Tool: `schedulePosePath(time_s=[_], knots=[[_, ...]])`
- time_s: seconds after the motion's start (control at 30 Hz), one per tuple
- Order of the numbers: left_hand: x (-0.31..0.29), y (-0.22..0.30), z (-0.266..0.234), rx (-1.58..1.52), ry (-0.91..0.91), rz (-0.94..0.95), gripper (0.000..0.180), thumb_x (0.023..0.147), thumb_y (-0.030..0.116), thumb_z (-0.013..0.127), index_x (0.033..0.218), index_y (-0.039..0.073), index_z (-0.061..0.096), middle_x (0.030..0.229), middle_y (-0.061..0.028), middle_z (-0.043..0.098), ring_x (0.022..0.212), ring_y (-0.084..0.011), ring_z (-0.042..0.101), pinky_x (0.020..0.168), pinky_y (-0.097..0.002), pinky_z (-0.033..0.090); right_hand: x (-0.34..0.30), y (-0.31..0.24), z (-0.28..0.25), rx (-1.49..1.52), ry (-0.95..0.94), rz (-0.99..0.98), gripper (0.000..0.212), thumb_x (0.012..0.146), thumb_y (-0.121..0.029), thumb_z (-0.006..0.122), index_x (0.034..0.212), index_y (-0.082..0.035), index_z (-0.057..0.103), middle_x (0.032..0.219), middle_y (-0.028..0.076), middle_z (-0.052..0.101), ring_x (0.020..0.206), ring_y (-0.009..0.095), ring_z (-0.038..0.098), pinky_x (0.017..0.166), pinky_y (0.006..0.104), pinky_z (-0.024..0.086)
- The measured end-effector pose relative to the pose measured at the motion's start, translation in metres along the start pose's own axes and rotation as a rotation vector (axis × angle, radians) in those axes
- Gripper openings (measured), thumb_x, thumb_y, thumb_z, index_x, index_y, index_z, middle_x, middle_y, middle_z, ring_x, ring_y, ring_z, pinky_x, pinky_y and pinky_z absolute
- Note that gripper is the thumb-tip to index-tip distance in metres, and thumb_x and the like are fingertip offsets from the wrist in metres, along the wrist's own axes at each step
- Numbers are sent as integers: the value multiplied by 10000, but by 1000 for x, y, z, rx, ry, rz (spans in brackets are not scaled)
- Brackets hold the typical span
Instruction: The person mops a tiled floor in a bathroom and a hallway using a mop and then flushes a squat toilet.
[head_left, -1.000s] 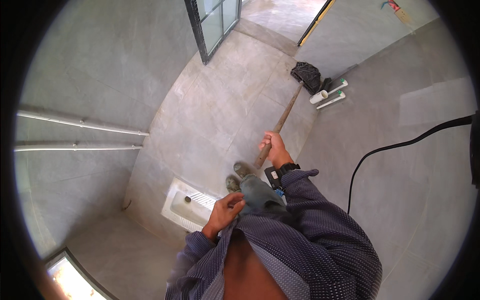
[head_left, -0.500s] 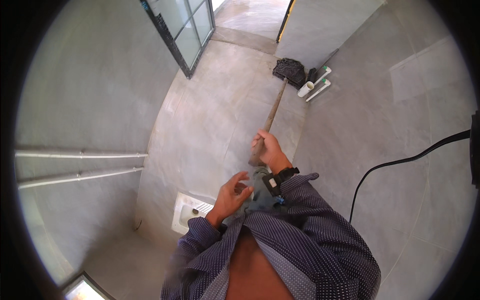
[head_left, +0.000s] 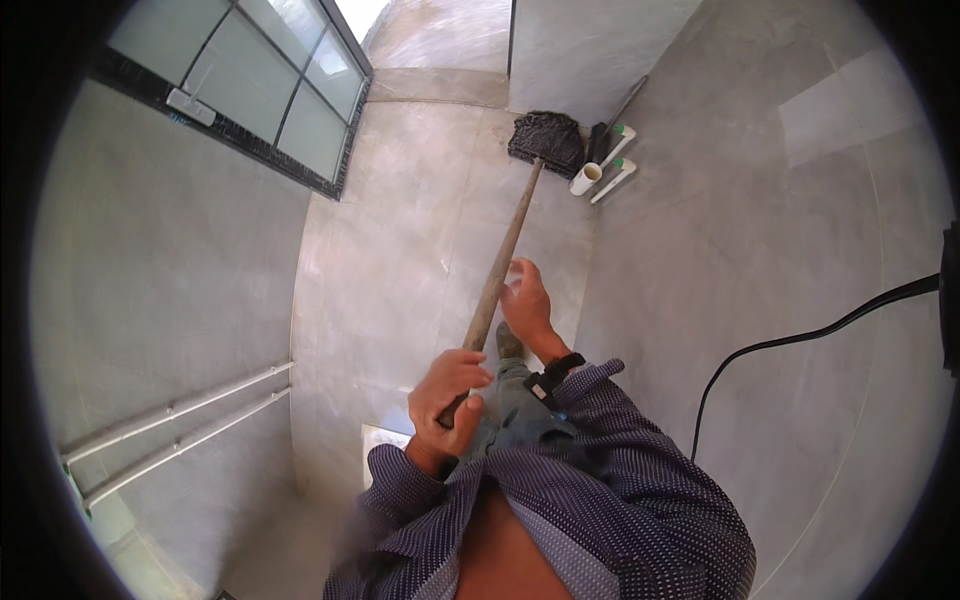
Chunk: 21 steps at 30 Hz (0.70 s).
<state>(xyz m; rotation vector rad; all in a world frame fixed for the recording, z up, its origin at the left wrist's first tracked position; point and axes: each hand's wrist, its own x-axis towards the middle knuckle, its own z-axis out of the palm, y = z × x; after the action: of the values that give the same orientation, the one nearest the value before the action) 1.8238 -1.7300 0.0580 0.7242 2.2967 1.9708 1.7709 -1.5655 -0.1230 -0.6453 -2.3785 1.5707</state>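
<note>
A long-handled tool slants away from me over the floor. Its brown wooden handle (head_left: pixel 507 245) runs to a wide, rough black head (head_left: pixel 547 142), whose exact kind I cannot tell. My left hand (head_left: pixel 447 395) is loosely curled round the near end of the handle, thumb on one side and fingers on the other. Farther up, my right hand (head_left: pixel 527 303) is just right of the handle with fingers bent but apart, not wrapped round it. Whether its fingertips touch the wood is unclear.
Beside the black head, a short white pipe (head_left: pixel 586 179) and thin white pipes with green ends (head_left: pixel 614 181) stand by the right wall. A glass door (head_left: pixel 290 90) is at the left. Two wall pipes (head_left: pixel 180 408) run lower left. A squat toilet's white edge (head_left: pixel 385 437) shows behind my left hand.
My left hand has moved from free air onto the handle's near end. My right hand has loosened its grip. The handle's near end has swung left and toward me, and my view has shifted.
</note>
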Motion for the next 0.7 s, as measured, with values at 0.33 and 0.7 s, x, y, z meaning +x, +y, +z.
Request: schedulePosePath(time_s=[0.33, 0.7], knots=[[45, 14, 23, -114, -12, 137, 253, 887, 97, 533, 657, -5, 562, 621, -85, 559, 624, -242, 558, 817, -483, 488, 101, 40, 2, -208, -84, -464, 320, 748, -137, 784, 1006, -116, 596, 1241, 128, 612, 1170, 372, 539, 971, 446, 464], [0, 52, -26, -127, 73, 71, 437, 982, 206, 536, 596, 4, 512, 561, -79, 495, 563, -226, 494, 753, -464, 469, 30, 3, 45, -52, 87, -522, 262, 752, -94, 736, 955, -121, 572, 1072, 115, 612, 1086, 377, 538, 913, 455, 475]])
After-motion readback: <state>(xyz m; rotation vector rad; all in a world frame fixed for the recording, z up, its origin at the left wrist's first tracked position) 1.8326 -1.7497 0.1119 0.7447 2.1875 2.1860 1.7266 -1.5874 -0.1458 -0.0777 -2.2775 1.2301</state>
